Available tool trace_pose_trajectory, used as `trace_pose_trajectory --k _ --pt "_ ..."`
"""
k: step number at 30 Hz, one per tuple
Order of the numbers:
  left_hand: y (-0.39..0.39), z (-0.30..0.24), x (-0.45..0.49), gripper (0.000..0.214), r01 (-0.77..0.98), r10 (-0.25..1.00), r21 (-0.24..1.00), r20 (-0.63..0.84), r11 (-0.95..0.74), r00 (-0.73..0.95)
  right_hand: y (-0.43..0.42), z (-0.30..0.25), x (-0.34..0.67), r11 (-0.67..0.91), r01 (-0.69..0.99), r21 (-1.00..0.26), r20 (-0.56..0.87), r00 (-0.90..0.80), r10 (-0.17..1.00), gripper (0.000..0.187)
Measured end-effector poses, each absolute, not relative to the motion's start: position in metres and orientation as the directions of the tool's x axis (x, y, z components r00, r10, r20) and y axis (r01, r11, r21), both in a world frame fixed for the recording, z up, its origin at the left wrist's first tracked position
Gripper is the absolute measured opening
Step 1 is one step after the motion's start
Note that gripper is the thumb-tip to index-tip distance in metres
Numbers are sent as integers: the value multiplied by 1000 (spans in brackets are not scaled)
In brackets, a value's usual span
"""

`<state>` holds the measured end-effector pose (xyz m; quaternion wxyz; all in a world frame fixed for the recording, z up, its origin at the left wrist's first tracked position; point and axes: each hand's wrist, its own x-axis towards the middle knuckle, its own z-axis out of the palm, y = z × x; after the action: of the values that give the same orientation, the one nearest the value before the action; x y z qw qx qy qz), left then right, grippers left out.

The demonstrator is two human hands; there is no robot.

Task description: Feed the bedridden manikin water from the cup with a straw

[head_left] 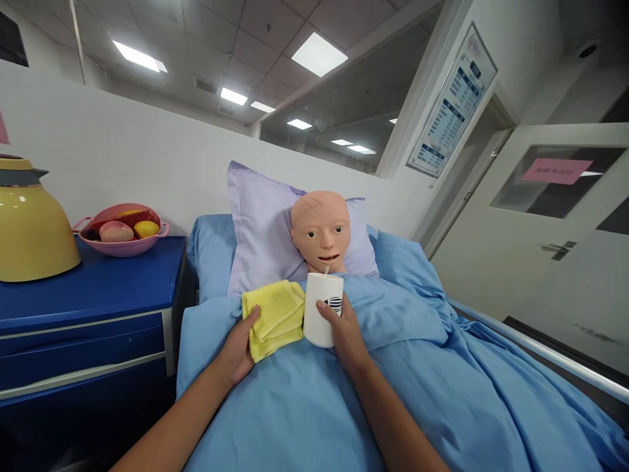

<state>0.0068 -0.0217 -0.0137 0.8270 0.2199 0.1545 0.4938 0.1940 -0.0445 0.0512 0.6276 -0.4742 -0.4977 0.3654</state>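
Note:
A training manikin [320, 229] lies in a bed under a blue sheet [319, 406], its head on a lilac pillow [258, 229]. My right hand [344, 331] is wrapped round a white cup [320, 308] held just below the manikin's chin. A thin straw [326, 269] rises from the cup to the manikin's mouth. My left hand [239, 351] grips the lower left edge of a folded yellow towel [275, 316] that rests on the sheet beside the cup.
A blue bedside cabinet [83, 301] stands at the left, carrying a yellow kettle [29, 223] and a pink bowl of fruit [122, 231]. A metal bed rail [550, 357] runs along the right side. A white door [545, 249] is beyond it.

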Motion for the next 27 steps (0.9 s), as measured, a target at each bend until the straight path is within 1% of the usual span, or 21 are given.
trace_pose_trajectory --k 5,11,17,22,27 --pt "-23 -11 7 53 -750 887 521 -30 407 461 -43 49 195 270 -38 -962 255 234 938 47" --pt "-23 -13 7 53 -750 891 526 -34 401 452 -40 46 198 267 -161 -950 221 254 941 43" --pt "-21 -16 7 54 -749 894 527 -52 402 444 -41 51 197 274 -212 -938 209 284 936 49" --pt "-20 -17 6 54 -751 895 526 -49 400 443 -42 56 195 290 -196 -937 227 290 930 46" --pt "-19 -19 6 55 -750 890 522 -41 407 454 -42 60 202 305 -61 -950 270 326 906 44"
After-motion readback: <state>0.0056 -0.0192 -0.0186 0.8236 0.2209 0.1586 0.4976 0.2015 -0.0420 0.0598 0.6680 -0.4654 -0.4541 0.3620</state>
